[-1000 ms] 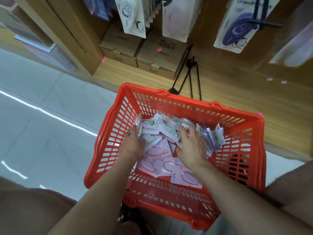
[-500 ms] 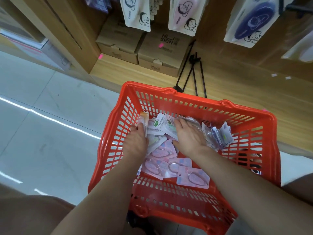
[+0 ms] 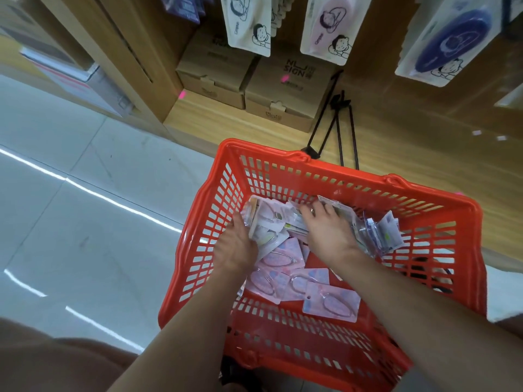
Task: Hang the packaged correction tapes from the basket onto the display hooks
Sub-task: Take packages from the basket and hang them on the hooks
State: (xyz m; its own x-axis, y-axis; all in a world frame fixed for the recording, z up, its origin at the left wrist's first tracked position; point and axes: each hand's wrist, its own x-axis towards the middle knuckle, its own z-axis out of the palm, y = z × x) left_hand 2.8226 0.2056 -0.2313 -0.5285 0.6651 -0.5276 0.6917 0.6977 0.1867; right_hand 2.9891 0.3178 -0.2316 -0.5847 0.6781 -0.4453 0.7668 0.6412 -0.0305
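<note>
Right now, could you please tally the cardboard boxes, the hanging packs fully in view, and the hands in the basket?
Cardboard boxes on the shelf: 2
Hanging packs fully in view: 3
Hands in the red basket, left hand and right hand: 2
Total: 7
</note>
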